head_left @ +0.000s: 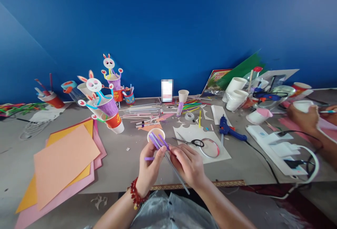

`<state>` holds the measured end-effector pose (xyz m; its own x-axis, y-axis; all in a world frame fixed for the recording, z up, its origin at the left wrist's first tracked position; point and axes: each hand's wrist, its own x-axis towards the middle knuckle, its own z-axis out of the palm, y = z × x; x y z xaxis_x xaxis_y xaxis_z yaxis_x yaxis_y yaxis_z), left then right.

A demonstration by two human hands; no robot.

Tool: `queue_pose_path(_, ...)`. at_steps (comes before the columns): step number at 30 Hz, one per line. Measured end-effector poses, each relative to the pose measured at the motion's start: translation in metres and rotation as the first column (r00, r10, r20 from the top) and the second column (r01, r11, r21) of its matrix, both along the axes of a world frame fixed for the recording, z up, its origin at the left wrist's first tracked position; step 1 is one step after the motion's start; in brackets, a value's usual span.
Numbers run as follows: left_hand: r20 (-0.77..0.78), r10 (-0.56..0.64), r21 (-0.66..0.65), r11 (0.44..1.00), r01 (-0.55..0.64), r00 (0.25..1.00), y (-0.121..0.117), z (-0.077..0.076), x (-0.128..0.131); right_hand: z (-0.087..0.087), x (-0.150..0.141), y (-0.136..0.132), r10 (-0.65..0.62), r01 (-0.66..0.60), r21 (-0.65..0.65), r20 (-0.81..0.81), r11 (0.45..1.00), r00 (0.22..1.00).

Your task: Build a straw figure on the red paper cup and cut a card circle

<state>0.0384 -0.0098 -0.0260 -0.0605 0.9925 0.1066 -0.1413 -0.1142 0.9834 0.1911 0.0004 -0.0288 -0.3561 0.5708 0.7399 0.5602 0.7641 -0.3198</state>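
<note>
Both my hands are together over the front middle of the table. My left hand (150, 165) is closed round a bundle of thin purple straws (156, 139), pinching them between thumb and fingers. A short purple end sticks out to its left. My right hand (189, 164) is closed, its fingertips at the right side of the bundle on a purple straw. A long greyish straw (180, 178) slants down between the hands toward my lap. Just behind the bundle is a paper cup (156, 132), partly hidden; whether my left fingers touch it, I cannot tell.
Scissors (196, 142), a tape roll (210, 148) and cut white paper lie right of my hands. Further right are a blue glue gun (228, 129), a power strip (276, 151) and another person's hand (302, 118). Rabbit-topped cups (107, 106) and coloured paper (65, 165) are at left.
</note>
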Motion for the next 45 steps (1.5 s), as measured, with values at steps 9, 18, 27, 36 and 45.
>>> queue_pose_path(9, 0.067, 0.035, -0.050, 0.998, -0.032, 0.997, 0.004, -0.004, 0.008, -0.010, 0.002, 0.004, -0.006, 0.005, 0.050, 0.027, 0.999, 1.000)
queue_pose_path(18, 0.277, 0.060, -0.112, 0.993, -0.030, 0.959, 0.006, -0.006, 0.013, -0.009, 0.003, 0.004, 0.066, -0.067, -0.015, -0.048, 0.998, 0.997)
queue_pose_path(27, 0.295, 0.097, -0.116, 0.991, -0.065, 0.951, 0.002, -0.006, 0.018, -0.009, 0.004, 0.004, 0.064, -0.066, -0.031, -0.080, 0.997, 0.995)
queue_pose_path(36, 0.332, 0.074, -0.113, 0.993, -0.038, 0.940, 0.002, -0.007, 0.020, -0.014, 0.006, 0.005, 0.066, -0.071, -0.040, -0.104, 0.997, 0.992)
queue_pose_path(45, 0.391, 0.081, -0.137, 0.990, -0.029, 0.917, -0.001, -0.005, 0.023, -0.010, 0.005, 0.007, 0.064, -0.061, 0.043, -0.066, 0.997, 0.996)
